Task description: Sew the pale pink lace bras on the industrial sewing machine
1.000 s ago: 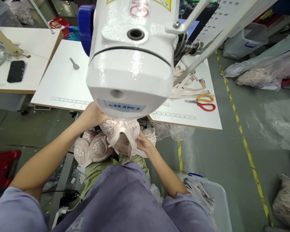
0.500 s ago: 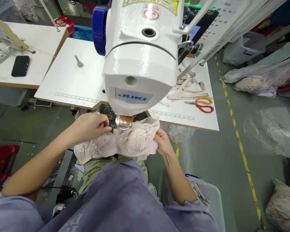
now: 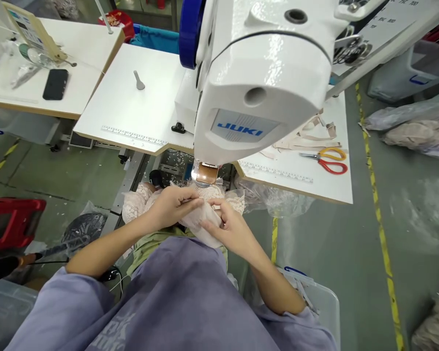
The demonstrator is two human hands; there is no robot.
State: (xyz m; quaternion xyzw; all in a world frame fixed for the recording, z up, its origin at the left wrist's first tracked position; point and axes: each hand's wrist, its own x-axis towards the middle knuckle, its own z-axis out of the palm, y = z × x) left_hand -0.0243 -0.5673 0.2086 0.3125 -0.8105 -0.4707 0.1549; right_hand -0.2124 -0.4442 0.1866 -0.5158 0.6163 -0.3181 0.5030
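A pale pink lace bra (image 3: 139, 204) lies bunched in my lap just under the head of a white JUKI sewing machine (image 3: 256, 83). My left hand (image 3: 173, 204) pinches the fabric from the left, fingers closed on it. My right hand (image 3: 229, 226) grips the same piece from the right, fingers curled over the cloth. The two hands almost touch, directly below the machine's brown metal foot part (image 3: 206, 174). Most of the garment is hidden beneath my hands.
On the white sewing table (image 3: 139, 112) lie red and yellow scissors (image 3: 327, 161), beige straps (image 3: 303, 139) and a grey tool (image 3: 139, 80). A black phone (image 3: 55, 84) rests on the left table. A clear bin (image 3: 322, 302) stands at my right, a red crate (image 3: 10, 222) at left.
My hands have come together over the bra, bunching it tighter beneath the machine head. The view has shifted left and closer to the machine.
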